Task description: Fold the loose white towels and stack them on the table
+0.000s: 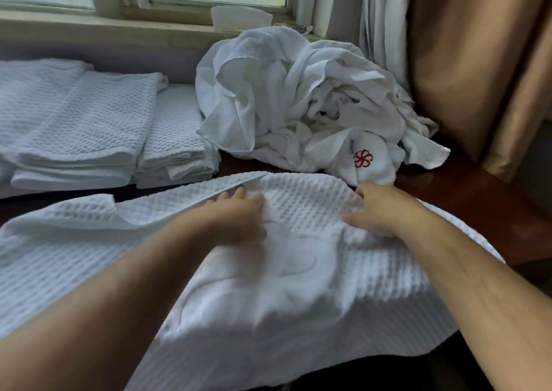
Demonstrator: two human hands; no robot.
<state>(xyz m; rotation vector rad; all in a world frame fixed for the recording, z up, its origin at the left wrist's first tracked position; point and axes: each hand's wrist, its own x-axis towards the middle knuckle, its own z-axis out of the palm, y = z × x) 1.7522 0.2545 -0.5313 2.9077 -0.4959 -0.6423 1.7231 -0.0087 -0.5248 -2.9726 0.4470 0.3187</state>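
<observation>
Near side of the dark wooden table [454, 190]: a large white waffle-weave towel [313, 286] lies spread wide, its near edge hanging over the table's front, its far left edge partly turned back on itself. Both bare forearms reach in from the near side. Left hand [239, 214] sits on the towel near its far edge, fingers curled into the cloth and grasping a ridge of it. Right hand [378, 208], just to the right, pinches the same towel between thumb and bent fingers; the fabric between the two hands is bunched up. Some motion blur here. Far left: a broad stack of folded white waffle towels [74, 127], and touching its right side a narrower folded stack [176, 142]. Far centre to right: a heap of loose white towels [298, 97], crumpled, one piece bearing a red flower emblem [363, 158], just beyond the right hand. Behind: a pale window frame [134, 5], a white container [242, 17] on the sill, a tan curtain [478, 61] at far right.
</observation>
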